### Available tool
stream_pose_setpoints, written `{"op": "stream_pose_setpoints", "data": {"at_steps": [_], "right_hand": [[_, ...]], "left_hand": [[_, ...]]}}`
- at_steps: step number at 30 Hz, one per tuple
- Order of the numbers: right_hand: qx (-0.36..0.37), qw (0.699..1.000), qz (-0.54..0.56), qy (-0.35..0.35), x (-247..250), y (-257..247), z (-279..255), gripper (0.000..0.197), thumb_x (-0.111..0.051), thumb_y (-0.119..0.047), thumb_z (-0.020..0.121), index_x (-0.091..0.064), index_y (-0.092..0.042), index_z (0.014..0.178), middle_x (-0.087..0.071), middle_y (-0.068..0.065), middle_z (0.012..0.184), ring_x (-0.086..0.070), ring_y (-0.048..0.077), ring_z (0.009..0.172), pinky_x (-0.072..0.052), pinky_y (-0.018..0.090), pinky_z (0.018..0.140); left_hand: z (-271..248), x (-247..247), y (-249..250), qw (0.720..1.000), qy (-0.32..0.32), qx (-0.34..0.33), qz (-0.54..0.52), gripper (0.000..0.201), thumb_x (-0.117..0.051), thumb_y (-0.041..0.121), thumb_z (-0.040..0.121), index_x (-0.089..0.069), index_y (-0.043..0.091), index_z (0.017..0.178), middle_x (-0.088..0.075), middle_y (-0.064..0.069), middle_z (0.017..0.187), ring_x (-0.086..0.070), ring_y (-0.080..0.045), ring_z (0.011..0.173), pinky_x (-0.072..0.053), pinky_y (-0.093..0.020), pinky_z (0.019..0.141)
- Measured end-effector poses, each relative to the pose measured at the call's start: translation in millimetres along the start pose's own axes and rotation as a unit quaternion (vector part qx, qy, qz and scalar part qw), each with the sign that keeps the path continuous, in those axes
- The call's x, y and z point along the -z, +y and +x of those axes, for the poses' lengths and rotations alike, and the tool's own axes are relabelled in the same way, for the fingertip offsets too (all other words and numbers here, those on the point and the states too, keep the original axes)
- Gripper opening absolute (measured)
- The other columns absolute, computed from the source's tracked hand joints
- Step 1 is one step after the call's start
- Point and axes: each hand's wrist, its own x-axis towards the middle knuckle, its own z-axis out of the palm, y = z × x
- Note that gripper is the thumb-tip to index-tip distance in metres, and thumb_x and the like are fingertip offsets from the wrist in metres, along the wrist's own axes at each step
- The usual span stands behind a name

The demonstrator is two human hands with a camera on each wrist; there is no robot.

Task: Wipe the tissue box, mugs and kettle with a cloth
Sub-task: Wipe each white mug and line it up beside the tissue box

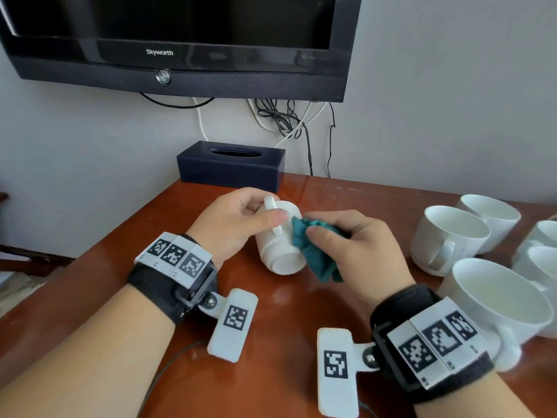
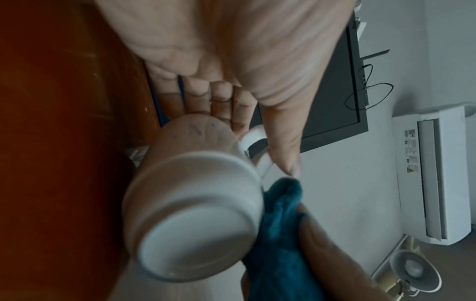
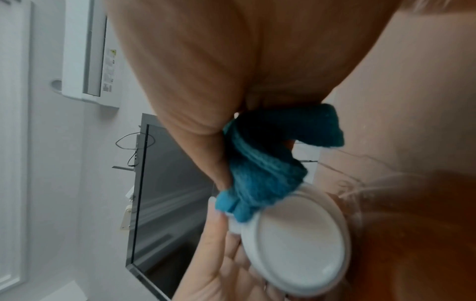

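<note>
My left hand [image 1: 241,218] holds a white mug [image 1: 281,251] tipped on its side above the table, base towards me, thumb lying on the handle [image 1: 272,212]. My right hand [image 1: 346,239] grips a bunched teal cloth [image 1: 313,254] and presses it against the mug's right side. In the left wrist view the mug's base [image 2: 195,236] faces the camera, with the cloth [image 2: 280,224] beside it. In the right wrist view the cloth [image 3: 260,167] sits on the mug's base rim [image 3: 298,240]. The dark blue tissue box [image 1: 230,165] stands at the back of the table by the wall. No kettle is in view.
Several white mugs [image 1: 449,236] stand upright in a cluster on the right side of the brown wooden table [image 1: 286,321]. A black television [image 1: 180,46] hangs on the wall above, with cables [image 1: 286,119] dangling behind the tissue box.
</note>
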Motion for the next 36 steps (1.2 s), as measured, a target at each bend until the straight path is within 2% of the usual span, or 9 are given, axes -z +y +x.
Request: {"op": "stream_pose_setpoints", "data": {"at_steps": [4,8,11,15,17,21,26,29,36], "right_hand": [[0.03,0.999,-0.023,-0.032,-6.0,-2.6,-2.6,0.02,-0.08,-0.017,0.089,-0.082,-0.037,0.092,-0.07,-0.012,0.101,-0.069,0.004,0.093,-0.057,0.024,0.083],[-0.01,0.999,-0.031,-0.011,0.7,4.4,0.0,0.028,-0.079,-0.013,0.09,-0.078,-0.039,0.078,-0.075,-0.008,0.084,-0.072,0.002,0.078,-0.056,0.018,0.067],[-0.058,0.997,-0.05,-0.027,4.7,10.1,0.1,0.029,-0.075,-0.013,0.092,-0.077,-0.037,0.076,-0.074,-0.018,0.072,-0.069,-0.002,0.068,-0.051,0.013,0.056],[-0.045,0.999,0.006,0.017,2.5,12.8,3.7,0.018,-0.082,-0.016,0.086,-0.075,-0.033,0.088,-0.076,-0.007,0.089,-0.074,0.017,0.084,-0.062,0.037,0.07],[-0.018,0.999,0.044,0.019,-0.6,8.5,3.0,0.02,-0.084,-0.015,0.084,-0.071,-0.03,0.086,-0.075,-0.002,0.091,-0.074,0.023,0.084,-0.064,0.044,0.068],[0.031,0.999,0.044,-0.001,-7.1,4.2,0.9,0.021,-0.08,-0.01,0.087,-0.076,-0.031,0.089,-0.076,-0.006,0.093,-0.072,0.018,0.086,-0.06,0.036,0.07],[0.054,0.998,0.03,0.029,-8.5,4.9,6.2,0.023,-0.08,-0.014,0.088,-0.078,-0.036,0.092,-0.076,-0.012,0.098,-0.07,0.018,0.099,-0.06,0.042,0.085],[0.074,0.996,0.013,0.056,-10.4,3.2,9.7,0.024,-0.079,-0.016,0.089,-0.078,-0.039,0.092,-0.075,-0.014,0.1,-0.067,0.018,0.104,-0.058,0.046,0.091],[0.116,0.992,0.003,0.058,-10.6,-3.3,9.5,0.029,-0.078,-0.009,0.089,-0.077,-0.038,0.092,-0.075,-0.015,0.099,-0.068,0.01,0.102,-0.058,0.038,0.091]], "left_hand": [[0.1,0.3,-0.7,1.0,-0.005,-0.005,0.015,0.052,-0.077,0.057,0.07,-0.07,0.033,0.116,-0.074,0.011,0.112,-0.068,0.001,0.104,-0.053,-0.024,0.091],[1.7,0.7,-1.0,1.0,0.001,0.008,0.0,0.05,-0.076,0.054,0.073,-0.072,0.029,0.116,-0.075,0.011,0.11,-0.068,0.002,0.101,-0.049,-0.023,0.09],[1.1,0.4,1.5,1.0,-0.013,0.012,0.002,0.044,-0.075,0.05,0.077,-0.07,0.031,0.116,-0.074,0.021,0.104,-0.066,0.008,0.097,-0.047,-0.017,0.083],[-0.4,0.9,4.3,0.999,-0.026,-0.002,0.02,0.04,-0.076,0.048,0.079,-0.067,0.034,0.116,-0.072,0.027,0.103,-0.065,0.011,0.098,-0.049,-0.007,0.075],[-0.9,1.1,4.1,0.999,-0.034,-0.009,0.018,0.051,-0.079,0.051,0.072,-0.067,0.033,0.119,-0.073,0.019,0.108,-0.067,0.004,0.102,-0.052,-0.014,0.083],[-2.1,0.9,4.6,0.998,-0.061,-0.019,0.028,0.059,-0.089,0.053,0.07,-0.067,0.035,0.121,-0.072,0.011,0.116,-0.067,-0.006,0.109,-0.055,-0.033,0.097],[-3.9,1.2,5.2,0.995,-0.093,-0.035,0.027,0.059,-0.088,0.048,0.069,-0.068,0.035,0.122,-0.071,0.008,0.121,-0.065,-0.015,0.116,-0.055,-0.045,0.104],[-5.2,-0.1,8.7,0.993,-0.106,-0.043,0.033,0.056,-0.092,0.038,0.074,-0.067,0.033,0.123,-0.071,0.009,0.121,-0.065,-0.013,0.116,-0.054,-0.048,0.106],[-6.9,-4.9,11.5,0.989,-0.106,-0.065,0.074,0.08,-0.094,0.052,0.065,-0.056,0.04,0.135,-0.068,0.016,0.121,-0.062,-0.007,0.118,-0.048,-0.04,0.11]]}}
